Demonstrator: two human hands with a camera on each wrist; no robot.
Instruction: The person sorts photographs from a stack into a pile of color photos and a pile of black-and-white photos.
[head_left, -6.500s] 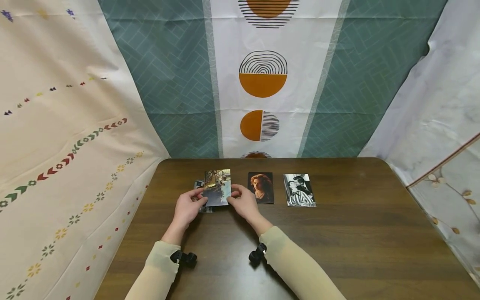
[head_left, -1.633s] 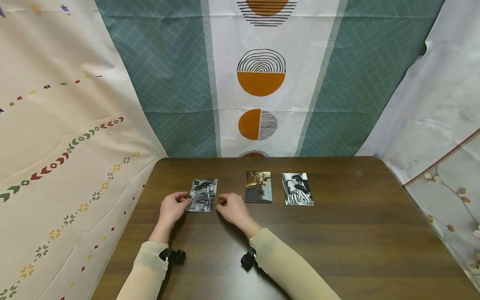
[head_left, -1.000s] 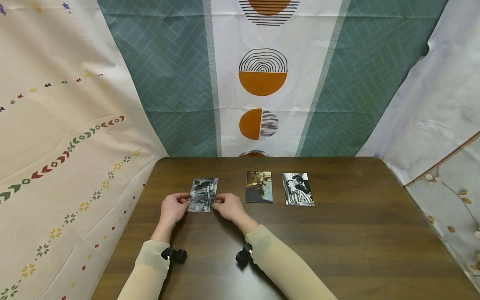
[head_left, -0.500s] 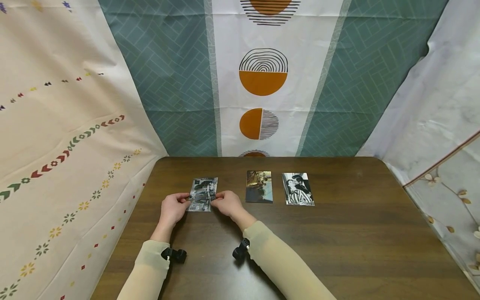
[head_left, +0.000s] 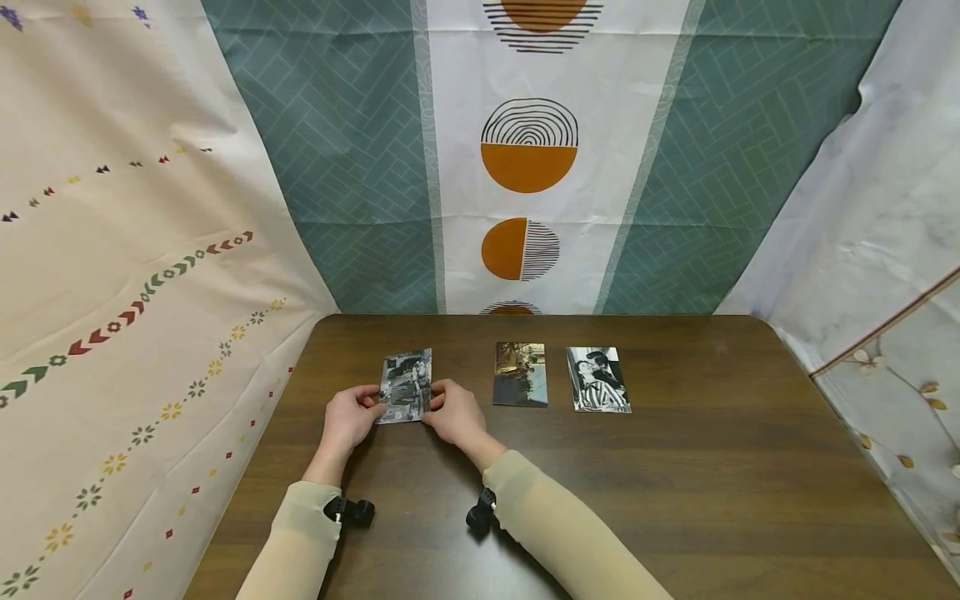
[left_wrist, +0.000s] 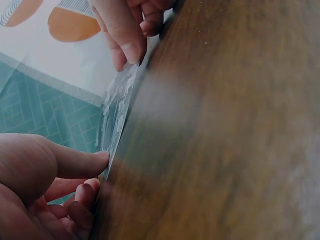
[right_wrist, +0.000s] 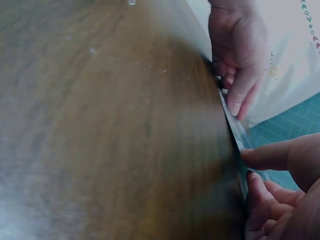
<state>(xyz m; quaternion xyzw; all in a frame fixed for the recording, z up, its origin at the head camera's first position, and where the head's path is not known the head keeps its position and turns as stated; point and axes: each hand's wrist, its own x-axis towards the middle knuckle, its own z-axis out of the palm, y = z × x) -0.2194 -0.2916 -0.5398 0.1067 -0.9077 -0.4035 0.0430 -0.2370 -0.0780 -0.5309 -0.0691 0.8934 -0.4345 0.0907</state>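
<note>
In the head view a grey black-and-white photo card (head_left: pixel 406 383) is held between both hands at the left of the table, its far edge tipped up a little. My left hand (head_left: pixel 349 422) pinches its left edge between thumb and fingers. At the right edge, my right hand (head_left: pixel 457 417) pinches it the same way. The left wrist view shows the glossy card (left_wrist: pixel 118 112) almost edge-on, thumbs on its face. To the right lie a colour photo card of a waterside scene (head_left: pixel 520 375) and a black-and-white photo card of a couple (head_left: pixel 599 380).
The cards are on a brown wooden table (head_left: pixel 675 483). Behind it hangs a green and white patterned cloth (head_left: pixel 360 167), with a cream cloth (head_left: pixel 150 333) at the left and a pale cloth (head_left: pixel 885 250) at the right.
The waterside card, earlier in both hands, now lies where a dark portrait card was; the portrait no longer shows. My right hand has moved left onto the grey card, whose far edge has risen.
</note>
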